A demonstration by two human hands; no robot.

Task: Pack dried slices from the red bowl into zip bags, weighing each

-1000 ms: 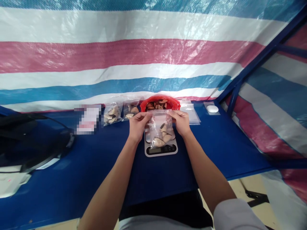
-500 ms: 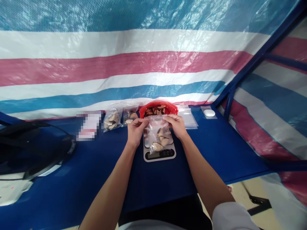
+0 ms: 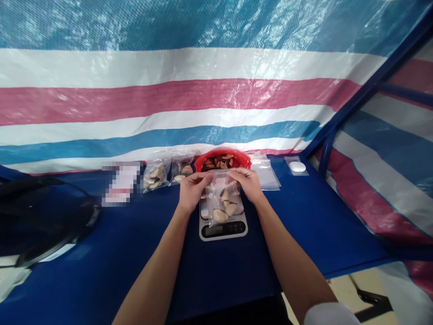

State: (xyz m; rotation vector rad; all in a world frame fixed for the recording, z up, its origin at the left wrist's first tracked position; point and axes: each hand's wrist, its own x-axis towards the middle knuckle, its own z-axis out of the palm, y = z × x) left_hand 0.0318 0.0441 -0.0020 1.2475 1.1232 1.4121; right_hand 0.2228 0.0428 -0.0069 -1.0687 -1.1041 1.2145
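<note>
Between my two hands a clear zip bag (image 3: 216, 192) hangs over a kitchen scale (image 3: 223, 230), with several pale dried slices (image 3: 225, 208) at its bottom. My left hand (image 3: 192, 189) pinches the bag's top left corner. The top right part of the same edge is pinched by my right hand (image 3: 248, 183). Most of the scale's metal plate is hidden behind the bag; its dark display strip shows below. Right behind the bag stands a red basket (image 3: 244, 160) holding many brown dried slices (image 3: 219, 161).
Two filled clear bags (image 3: 155, 176) lie left of the basket, beside a blurred-out paper (image 3: 120, 185). Flat unfilled bags (image 3: 269, 176) and a small white oval object (image 3: 297, 167) are at the right. A black object (image 3: 43, 216) covers the left of the blue table (image 3: 135, 253).
The camera view has tilted slightly, so the table things sit a little lower. Both hands still pinch the bag's top edge over the scale.
</note>
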